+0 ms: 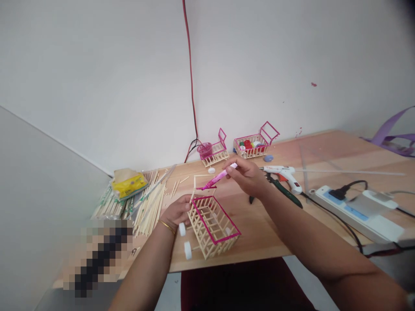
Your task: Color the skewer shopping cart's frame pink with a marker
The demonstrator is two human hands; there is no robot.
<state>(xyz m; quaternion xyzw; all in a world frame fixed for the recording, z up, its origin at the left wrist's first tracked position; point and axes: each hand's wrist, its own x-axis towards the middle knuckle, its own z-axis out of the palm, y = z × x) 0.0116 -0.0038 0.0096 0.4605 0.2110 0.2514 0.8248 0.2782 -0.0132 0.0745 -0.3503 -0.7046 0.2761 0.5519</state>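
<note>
My left hand (180, 210) grips the left side of a small cart (215, 224) built from thin wooden sticks, with white round wheels. The cart's upper rim is magenta, and its handle frame at the far end is part magenta, part bare wood. In my right hand (245, 175) is a slim paintbrush (216, 178) smeared with pink, pinched between thumb and fingers. The brush tip touches or hovers just over the handle's crossbar; I cannot tell which. Some of the left fingers are hidden behind the sticks.
Two similar carts stand by the wall: one bears a pink paint cup (205, 150), the other (251, 149) holds small paint pots. Loose sticks (151, 207) and a yellow packet (129, 183) lie left. A glue gun (282, 171), green-handled pliers (287, 193) and power strip (348, 211) lie right.
</note>
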